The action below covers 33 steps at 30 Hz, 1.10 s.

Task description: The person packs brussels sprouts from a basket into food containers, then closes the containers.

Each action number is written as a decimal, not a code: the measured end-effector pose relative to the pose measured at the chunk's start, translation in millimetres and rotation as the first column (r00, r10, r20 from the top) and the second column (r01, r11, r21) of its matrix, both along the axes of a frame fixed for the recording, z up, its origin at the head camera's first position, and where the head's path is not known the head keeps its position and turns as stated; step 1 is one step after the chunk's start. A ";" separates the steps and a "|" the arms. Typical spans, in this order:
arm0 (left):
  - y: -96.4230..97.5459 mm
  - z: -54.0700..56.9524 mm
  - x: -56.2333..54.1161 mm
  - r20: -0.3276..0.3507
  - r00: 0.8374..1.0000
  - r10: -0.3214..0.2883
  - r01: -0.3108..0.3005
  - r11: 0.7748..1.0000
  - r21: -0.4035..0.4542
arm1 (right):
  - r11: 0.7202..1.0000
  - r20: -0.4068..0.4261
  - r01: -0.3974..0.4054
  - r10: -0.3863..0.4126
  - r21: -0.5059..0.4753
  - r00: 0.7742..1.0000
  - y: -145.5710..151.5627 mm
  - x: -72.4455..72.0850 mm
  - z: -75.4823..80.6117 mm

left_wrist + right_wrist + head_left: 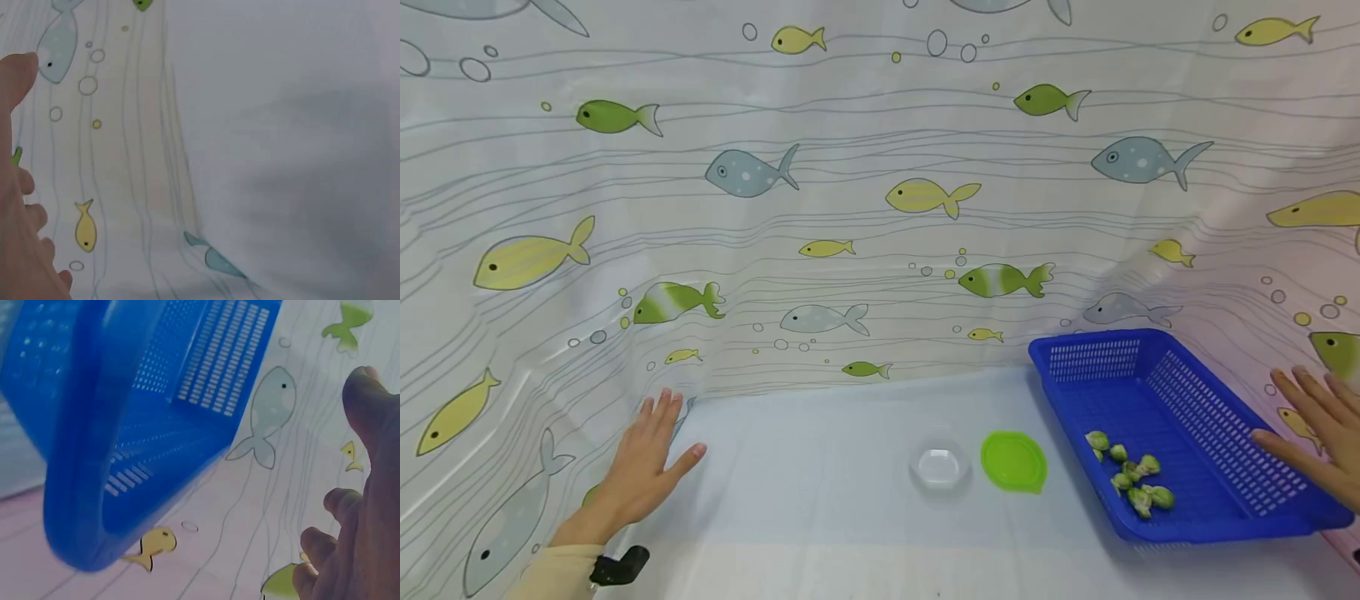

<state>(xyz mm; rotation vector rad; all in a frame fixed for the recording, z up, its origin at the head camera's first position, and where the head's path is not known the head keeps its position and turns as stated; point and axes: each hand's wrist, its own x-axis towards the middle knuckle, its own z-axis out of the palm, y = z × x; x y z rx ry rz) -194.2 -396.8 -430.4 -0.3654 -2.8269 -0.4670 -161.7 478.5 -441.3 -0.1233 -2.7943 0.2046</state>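
Note:
My left hand is held at the left side of the white table, fingers straight and thumb spread, with nothing in it. At the right edge of the head view my right hand is likewise outstretched and holds nothing, beside the long wall of a blue plastic basket. Several small Brussels sprouts lie in the basket along its left side. Left of the basket is a bright green lid. Next to that lid stands a small clear bowl.
A fish-print curtain hangs behind the white table and along both sides. In the right wrist view the basket's rim rises close to the right hand. A black strap is on the left wrist.

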 end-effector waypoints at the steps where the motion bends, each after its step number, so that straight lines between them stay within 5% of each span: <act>1: 3.6 -2.8 -0.6 0.003 1.000 -0.007 0.007 1.000 0.010 | 1.000 -0.002 -0.021 0.021 -0.001 1.000 -2.4 -0.6 2.1; 8: 42.9 -35.8 -5.9 0.050 0.996 -0.071 0.064 0.989 0.130 | 0.974 0.033 -0.202 0.206 -0.102 0.978 -20.8 -21.6 24.4; 15: 112.7 -76.0 -16.4 0.122 0.980 -0.154 0.120 0.960 0.253 | 0.929 0.151 -0.295 0.332 -0.224 0.931 -37.9 -47.9 26.1; 19: 159.0 -89.2 -22.4 0.170 0.963 -0.211 0.124 0.901 0.416 | 0.879 0.194 -0.354 0.426 -0.318 0.884 -51.0 -61.2 11.6; 26: 226.7 -100.3 -33.7 0.136 0.911 -0.389 0.210 0.722 0.659 | 0.809 0.222 -0.439 0.546 -0.392 0.808 -76.5 -83.3 -7.8; 29: 248.1 -106.7 -38.6 0.157 0.889 -0.430 0.212 0.691 0.692 | 0.791 0.259 -0.439 0.572 -0.426 0.778 -84.7 -92.2 -9.4; 33: 267.8 -117.8 -40.8 0.154 0.884 -0.442 0.221 0.683 0.696 | 0.761 0.293 -0.415 0.599 -0.499 0.745 -89.9 -104.0 -17.2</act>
